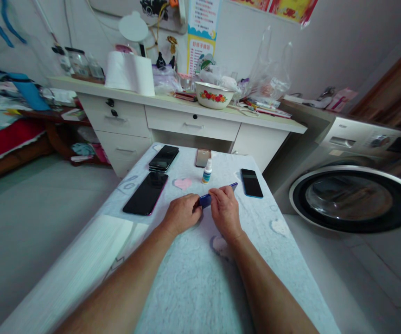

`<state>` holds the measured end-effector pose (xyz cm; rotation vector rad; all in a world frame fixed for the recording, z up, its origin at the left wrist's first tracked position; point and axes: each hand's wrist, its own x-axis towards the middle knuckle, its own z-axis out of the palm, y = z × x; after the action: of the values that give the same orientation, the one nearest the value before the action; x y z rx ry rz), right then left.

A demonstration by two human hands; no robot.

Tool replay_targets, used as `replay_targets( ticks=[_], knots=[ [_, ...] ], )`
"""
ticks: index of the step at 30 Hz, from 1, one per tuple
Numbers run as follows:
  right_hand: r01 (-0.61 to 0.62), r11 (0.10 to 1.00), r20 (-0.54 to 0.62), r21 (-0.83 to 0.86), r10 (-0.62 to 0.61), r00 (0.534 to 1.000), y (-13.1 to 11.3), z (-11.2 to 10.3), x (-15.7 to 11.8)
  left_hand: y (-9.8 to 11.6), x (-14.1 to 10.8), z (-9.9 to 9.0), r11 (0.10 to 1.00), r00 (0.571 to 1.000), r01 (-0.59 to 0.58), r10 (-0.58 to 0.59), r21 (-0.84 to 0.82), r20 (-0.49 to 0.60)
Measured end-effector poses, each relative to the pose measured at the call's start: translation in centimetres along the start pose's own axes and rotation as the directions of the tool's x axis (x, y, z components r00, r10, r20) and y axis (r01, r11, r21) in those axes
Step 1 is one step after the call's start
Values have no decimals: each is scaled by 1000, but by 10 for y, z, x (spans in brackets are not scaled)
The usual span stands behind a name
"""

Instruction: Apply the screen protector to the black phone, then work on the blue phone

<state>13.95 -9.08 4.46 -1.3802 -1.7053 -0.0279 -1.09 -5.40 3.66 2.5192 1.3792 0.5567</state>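
Observation:
A blue phone (205, 200) is held tilted on edge above the cloth-covered table (193, 278). My left hand (183, 213) grips its left end, fingers closed. On its right part, my right hand (225, 211) has its fingers pinched together around the edge. Just beyond the hands stands a small white spray bottle (206, 171) with a blue label. A large black phone (146, 193) lies to the left, and behind it is a stack of dark phones (164, 157). Another phone (252, 183) lies at the right, and a brownish one (203, 158) at the far edge.
Beyond the table stands a white desk (193, 124) holding a flowered bowl (214, 95), a paper roll (130, 73) and plastic bags (270, 74). A washing machine (346, 139) is at the right. A folded white cloth (78, 264) covers the table's left side.

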Motion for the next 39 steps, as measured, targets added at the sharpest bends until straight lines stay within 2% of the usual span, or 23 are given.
replay_targets(
  ticks=[4, 11, 15, 20, 23, 30, 39],
  knots=[
    [-35, 999, -38, -11, 35, 999, 2, 1, 1, -1, 0, 1, 1000, 1000, 3, -3, 5, -9],
    [-4, 1000, -7, -28, 4, 1000, -4, 2, -1, 0, -1, -2, 999, 999, -22, 20, -28, -44],
    [8, 1000, 22, -23, -8, 1000, -7, 3, -2, 1, -1, -4, 992, 988, -72, 57, -106, -143],
    [21, 1000, 56, -11, -20, 998, -10, 4, -3, 0, -2, -3, 964, 953, -140, 70, -225, -294],
    [38, 999, 79, 9, -38, 996, -14, 4, -4, -2, -2, -1, 955, 938, -163, 73, -247, -338],
    [75, 995, 119, 60, -82, 990, -20, 5, -6, -4, -1, 1, 955, 944, -159, 73, -249, -321],
    [62, 997, 81, 46, -66, 995, -6, 3, -2, -3, 0, 1, 955, 955, -147, 69, -259, -287]
  ],
)
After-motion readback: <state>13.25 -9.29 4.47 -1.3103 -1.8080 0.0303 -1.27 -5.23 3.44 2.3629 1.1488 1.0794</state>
